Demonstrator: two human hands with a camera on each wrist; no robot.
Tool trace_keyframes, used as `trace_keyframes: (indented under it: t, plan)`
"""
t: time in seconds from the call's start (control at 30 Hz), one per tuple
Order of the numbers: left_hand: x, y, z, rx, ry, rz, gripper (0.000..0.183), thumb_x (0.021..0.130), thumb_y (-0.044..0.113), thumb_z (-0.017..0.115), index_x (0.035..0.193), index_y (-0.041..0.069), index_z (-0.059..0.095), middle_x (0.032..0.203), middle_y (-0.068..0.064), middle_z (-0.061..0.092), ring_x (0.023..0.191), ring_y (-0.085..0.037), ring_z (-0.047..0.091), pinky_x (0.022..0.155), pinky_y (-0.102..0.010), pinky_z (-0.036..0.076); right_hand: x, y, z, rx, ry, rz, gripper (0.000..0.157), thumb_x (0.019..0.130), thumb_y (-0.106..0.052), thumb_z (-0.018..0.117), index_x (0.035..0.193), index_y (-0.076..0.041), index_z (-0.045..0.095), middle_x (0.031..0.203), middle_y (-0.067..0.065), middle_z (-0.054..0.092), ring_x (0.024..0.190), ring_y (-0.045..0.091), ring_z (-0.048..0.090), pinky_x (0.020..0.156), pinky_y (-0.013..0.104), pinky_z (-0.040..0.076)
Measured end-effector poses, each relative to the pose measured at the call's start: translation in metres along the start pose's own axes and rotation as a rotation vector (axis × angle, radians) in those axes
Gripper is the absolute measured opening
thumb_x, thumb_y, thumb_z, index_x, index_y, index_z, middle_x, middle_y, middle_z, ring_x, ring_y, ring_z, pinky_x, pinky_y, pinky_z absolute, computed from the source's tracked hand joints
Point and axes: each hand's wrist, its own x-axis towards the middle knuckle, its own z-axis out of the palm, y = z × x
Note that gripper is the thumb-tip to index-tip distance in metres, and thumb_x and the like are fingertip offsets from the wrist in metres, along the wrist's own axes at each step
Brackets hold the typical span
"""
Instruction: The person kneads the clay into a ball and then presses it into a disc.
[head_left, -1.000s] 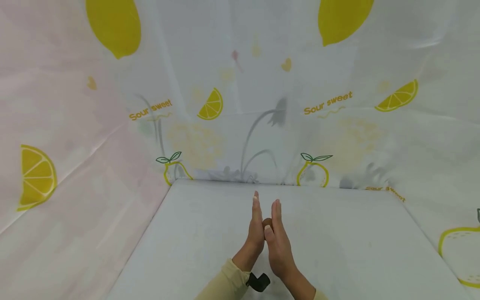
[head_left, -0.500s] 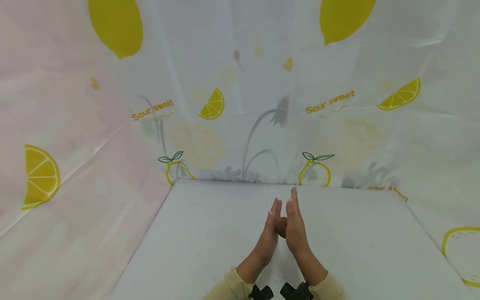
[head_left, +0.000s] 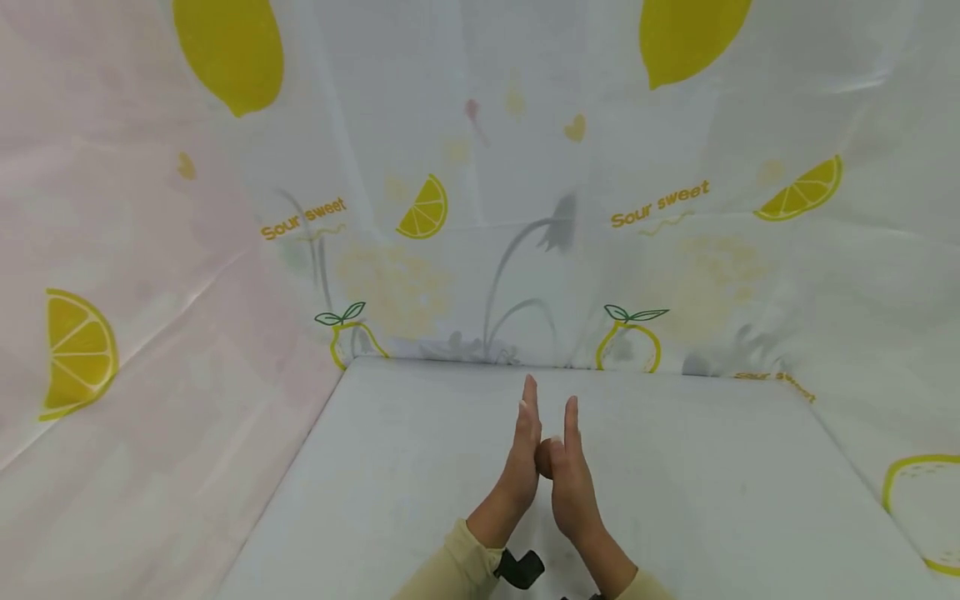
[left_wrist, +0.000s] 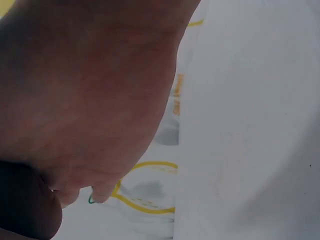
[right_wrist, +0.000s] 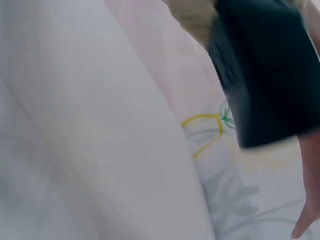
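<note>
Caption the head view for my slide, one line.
Left hand and right hand hold a brown ball between them over a white table.

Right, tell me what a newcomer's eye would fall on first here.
Probably the left hand and right hand, with a brown ball between the hands, low in the head view's middle above the white table. Then the big yellow lemons printed on the backdrop, high up.

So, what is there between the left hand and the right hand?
A brown ball is between the left hand and right hand, in head view.
</note>
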Motion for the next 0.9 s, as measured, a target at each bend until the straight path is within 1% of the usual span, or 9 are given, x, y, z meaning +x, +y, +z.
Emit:
trace_keyframes:
  t: [0.07, 0.17, 0.27, 0.3, 0.37, 0.63, 0.73, 0.83, 0.9]
  plan:
    - [0.002, -0.001, -0.001, 0.004, 0.048, -0.031, 0.075, 0.105, 0.06, 0.007, 0.163, 0.015, -0.01, 0.169, 0.0, -0.015, 0.153, -0.019, -0.017, 0.12, -0.057, -0.009, -0.005, 0.0, 0.005, -0.048, 0.004, -0.018, 0.062, 0.111, -0.011, 0.033, 0.164, -0.012, 0.001, 0.072, -0.01, 0.044, 0.066, 0.004, 0.041, 0.067, 0.024, 0.041]
    - [0.004, -0.003, -0.002, -0.001, 0.12, -0.068, 0.077, 0.106, 0.061, 0.011, 0.164, 0.013, -0.007, 0.17, -0.004, -0.013, 0.154, -0.024, -0.016, 0.12, -0.059, -0.008, -0.012, -0.002, 0.01, -0.114, 0.007, -0.011, 0.066, 0.11, -0.014, 0.039, 0.165, -0.014, 0.002, 0.124, -0.007, 0.058, 0.103, 0.004, 0.051, 0.088, 0.018, 0.04]
    - [0.006, -0.007, -0.002, 0.015, 0.176, -0.111, 0.074, 0.107, 0.059, 0.014, 0.164, 0.014, -0.004, 0.17, -0.006, -0.009, 0.155, -0.027, -0.012, 0.12, -0.06, -0.006, -0.016, -0.005, 0.012, -0.13, 0.006, -0.007, 0.07, 0.108, -0.015, 0.041, 0.164, -0.015, 0.0, 0.167, 0.001, 0.02, 0.144, 0.008, 0.032, 0.108, 0.012, 0.028]
    - [0.006, -0.009, -0.003, 0.025, 0.187, -0.125, 0.073, 0.108, 0.057, 0.014, 0.165, 0.015, -0.003, 0.171, -0.007, -0.008, 0.155, -0.028, -0.011, 0.12, -0.061, -0.005, -0.017, -0.006, 0.012, -0.137, 0.008, -0.008, 0.07, 0.108, -0.015, 0.042, 0.164, -0.014, -0.001, 0.17, 0.001, 0.003, 0.151, 0.01, 0.019, 0.112, 0.011, 0.02]
    - [0.007, -0.011, -0.003, 0.047, 0.201, -0.147, 0.07, 0.109, 0.054, 0.015, 0.165, 0.016, -0.002, 0.171, -0.008, -0.005, 0.155, -0.03, -0.008, 0.12, -0.062, -0.003, -0.018, -0.009, 0.013, -0.145, 0.013, -0.02, 0.071, 0.108, -0.015, 0.042, 0.164, -0.011, -0.001, 0.171, 0.003, -0.003, 0.155, 0.012, 0.005, 0.115, 0.01, 0.01]
    - [0.004, -0.018, -0.003, 0.081, 0.175, -0.191, 0.071, 0.109, 0.056, 0.014, 0.165, 0.016, 0.0, 0.171, -0.007, -0.002, 0.156, -0.028, -0.004, 0.121, -0.061, -0.001, -0.016, -0.018, 0.01, -0.118, 0.024, -0.05, 0.069, 0.108, -0.015, 0.039, 0.164, -0.012, 0.0, 0.171, 0.003, -0.003, 0.155, 0.012, 0.002, 0.115, 0.01, 0.008]
    - [0.001, -0.019, -0.001, 0.101, 0.135, -0.194, 0.071, 0.108, 0.059, 0.013, 0.165, 0.019, 0.002, 0.171, -0.004, 0.001, 0.155, -0.024, -0.002, 0.122, -0.059, 0.001, -0.011, -0.021, 0.007, -0.08, 0.024, -0.013, 0.066, 0.109, -0.019, 0.035, 0.165, -0.014, 0.0, 0.171, -0.001, -0.003, 0.156, 0.018, 0.0, 0.114, 0.01, 0.009]
    - [-0.002, -0.02, 0.002, 0.117, 0.084, -0.175, 0.071, 0.108, 0.058, 0.012, 0.165, 0.017, 0.003, 0.171, -0.004, 0.004, 0.155, -0.022, 0.0, 0.122, -0.057, 0.003, -0.005, -0.022, 0.002, -0.061, 0.029, 0.026, 0.063, 0.11, -0.023, 0.031, 0.165, -0.017, 0.0, 0.17, -0.005, -0.002, 0.154, 0.012, -0.002, 0.113, 0.01, 0.006]
    - [-0.005, -0.02, 0.004, 0.129, 0.044, -0.151, 0.07, 0.108, 0.056, 0.01, 0.165, 0.016, 0.002, 0.17, -0.004, 0.006, 0.155, -0.022, 0.0, 0.122, -0.057, 0.003, 0.001, -0.022, -0.002, -0.026, 0.033, 0.025, 0.062, 0.111, -0.023, 0.028, 0.165, -0.017, -0.001, 0.157, 0.009, 0.041, 0.139, 0.006, 0.04, 0.105, 0.01, 0.027]
